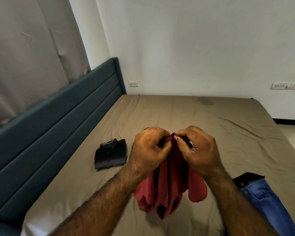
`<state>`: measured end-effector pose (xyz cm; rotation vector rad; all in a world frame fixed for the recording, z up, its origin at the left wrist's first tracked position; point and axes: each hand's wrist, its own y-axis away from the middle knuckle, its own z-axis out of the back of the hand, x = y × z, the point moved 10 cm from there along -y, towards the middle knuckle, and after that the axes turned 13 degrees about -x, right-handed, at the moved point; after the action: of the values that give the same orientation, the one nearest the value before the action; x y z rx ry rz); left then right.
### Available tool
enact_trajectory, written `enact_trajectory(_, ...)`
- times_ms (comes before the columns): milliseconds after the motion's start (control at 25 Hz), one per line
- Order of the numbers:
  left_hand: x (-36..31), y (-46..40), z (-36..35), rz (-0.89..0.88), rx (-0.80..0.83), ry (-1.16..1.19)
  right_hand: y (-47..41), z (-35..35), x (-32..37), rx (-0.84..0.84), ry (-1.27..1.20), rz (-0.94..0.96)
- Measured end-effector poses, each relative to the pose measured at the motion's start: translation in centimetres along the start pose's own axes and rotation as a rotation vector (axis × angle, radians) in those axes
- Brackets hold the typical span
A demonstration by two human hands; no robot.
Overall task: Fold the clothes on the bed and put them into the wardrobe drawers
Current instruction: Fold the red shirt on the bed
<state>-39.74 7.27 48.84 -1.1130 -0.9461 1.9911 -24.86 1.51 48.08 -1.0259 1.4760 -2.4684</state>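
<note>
Both hands, left (149, 149) and right (200, 149), pinch my red garment (170, 189) together above the bed (194, 116). Folding underway, I judge; next, lay it flat beside the folded shirt (111, 153).

A grey curtain (29, 53) hangs behind the blue headboard (58, 113); wall sockets (133, 84) sit beyond.

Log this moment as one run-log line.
both hands: left hand, right hand pinch red garment | dark shirt folded | jeans unfolded

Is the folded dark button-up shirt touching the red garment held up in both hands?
Apart. The head view shows bare bedsheet between the dark shirt and red garment.
</note>
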Motion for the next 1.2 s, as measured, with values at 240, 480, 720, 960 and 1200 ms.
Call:
enact_trajectory(240,0.6,1.0,1.2,0.113,-0.104,0.066,0.1,-0.4,0.4,-0.051,-0.033,-0.015)
enact_trajectory(480,1.6,0.4,2.2,0.095,-0.1,0.05,1.1,-3.1,-2.1,0.133,-0.366,-0.612)
enact_trajectory(720,1.5,0.0,2.5,0.033,-0.068,-0.002,3.4,-4.1,-4.1,0.093,-0.669,-1.139)
enact_trajectory(960,-0.2,1.0,2.5,-0.133,-0.061,0.035,3.5,-5.9,-2.2,0.185,-0.808,-1.119)
enact_trajectory(1200,0.1,0.9,2.8,-0.1,-0.073,0.127,1.2,-3.2,-1.8,0.111,-0.194,-0.673)
